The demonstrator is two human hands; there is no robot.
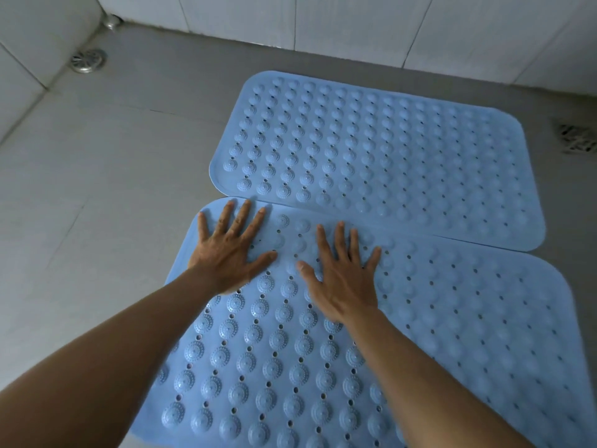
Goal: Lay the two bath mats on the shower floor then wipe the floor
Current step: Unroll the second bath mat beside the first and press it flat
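Two light blue rubber bath mats with raised round bumps and small holes lie flat on the grey shower floor (pixel 97 195). The far mat (pixel 403 156) sits near the back wall. The near mat (pixel 452 334) lies right in front of it, its far edge touching or slightly overlapping the far mat's edge. My left hand (pixel 227 250) rests flat, fingers spread, on the near mat's far left corner. My right hand (pixel 340 273) lies flat beside it, fingers apart, holding nothing.
A round metal floor drain (pixel 88 60) sits in the far left corner by a pipe fitting (pixel 112 22). A second, square drain grate (pixel 578 137) shows at the right edge. White tiled walls (pixel 355 24) bound the floor at the back and left.
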